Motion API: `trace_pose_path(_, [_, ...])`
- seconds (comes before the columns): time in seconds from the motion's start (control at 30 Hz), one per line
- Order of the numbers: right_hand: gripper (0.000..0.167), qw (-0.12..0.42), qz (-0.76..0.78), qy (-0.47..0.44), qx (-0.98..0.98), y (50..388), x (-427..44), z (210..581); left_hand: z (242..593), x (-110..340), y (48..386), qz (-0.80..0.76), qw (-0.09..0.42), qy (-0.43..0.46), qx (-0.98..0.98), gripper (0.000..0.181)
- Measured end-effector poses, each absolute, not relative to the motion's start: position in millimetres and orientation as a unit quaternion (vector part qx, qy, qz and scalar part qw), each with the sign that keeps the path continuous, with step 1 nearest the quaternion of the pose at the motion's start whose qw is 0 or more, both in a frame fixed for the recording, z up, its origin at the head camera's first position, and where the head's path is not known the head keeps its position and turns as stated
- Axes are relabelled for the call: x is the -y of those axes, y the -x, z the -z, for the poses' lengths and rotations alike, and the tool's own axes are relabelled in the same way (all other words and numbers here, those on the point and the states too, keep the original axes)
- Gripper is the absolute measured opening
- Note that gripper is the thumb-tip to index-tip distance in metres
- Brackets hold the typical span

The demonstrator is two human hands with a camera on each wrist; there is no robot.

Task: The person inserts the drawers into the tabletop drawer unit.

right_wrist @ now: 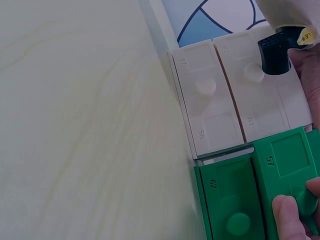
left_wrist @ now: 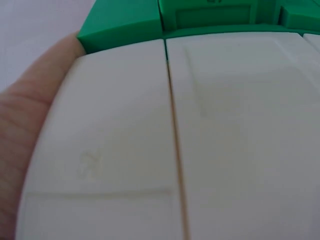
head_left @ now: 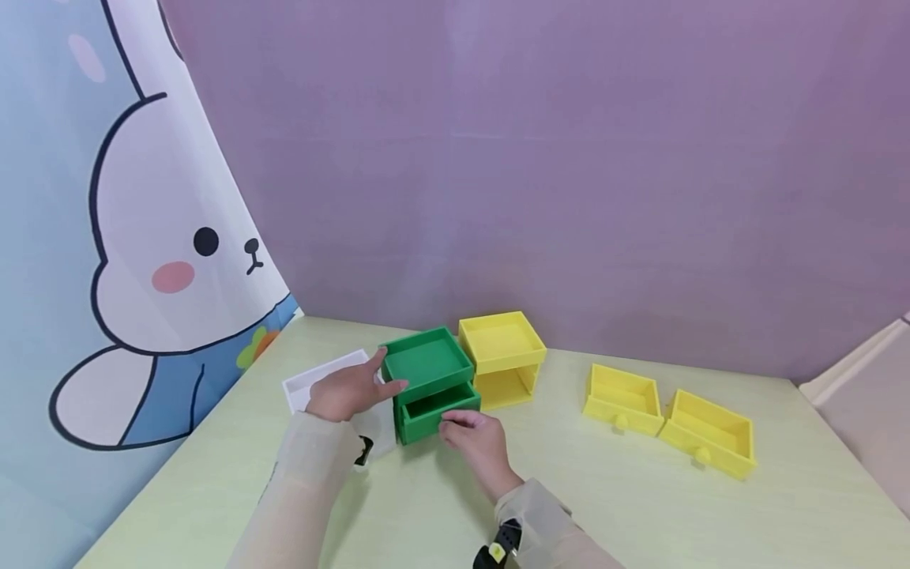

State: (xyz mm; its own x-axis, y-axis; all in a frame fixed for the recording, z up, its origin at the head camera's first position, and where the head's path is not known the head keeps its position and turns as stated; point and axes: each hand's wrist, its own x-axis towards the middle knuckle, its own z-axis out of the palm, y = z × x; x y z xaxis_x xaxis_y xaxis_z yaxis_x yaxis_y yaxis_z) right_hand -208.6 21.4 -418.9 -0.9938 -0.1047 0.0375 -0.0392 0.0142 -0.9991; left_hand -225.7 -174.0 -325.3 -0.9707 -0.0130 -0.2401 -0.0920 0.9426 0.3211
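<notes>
A green two-drawer cabinet stands at the middle, its upper drawer partly pulled out. In the right wrist view, this drawer front juts past the lower one. My right hand pinches its knob between thumb and finger. Over the adjoining white cabinet reaches my left hand, spread fingers resting on the green cabinet's left top edge. The left wrist view shows part of that hand beside white drawer fronts, touching a green corner.
Against the green cabinet's right side stands a yellow cabinet with an open, drawerless bay. Two yellow drawers lie end to end on the table at the right. A purple cloth hangs behind.
</notes>
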Motion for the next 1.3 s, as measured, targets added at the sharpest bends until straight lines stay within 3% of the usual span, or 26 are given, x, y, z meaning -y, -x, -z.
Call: trace_pose_path(1.3, [0.022,0.023,0.731,0.039,-0.681,230.6,-8.4,422.8,327.9,173.9,228.4,-0.183,0.112,0.005,-0.977,0.084])
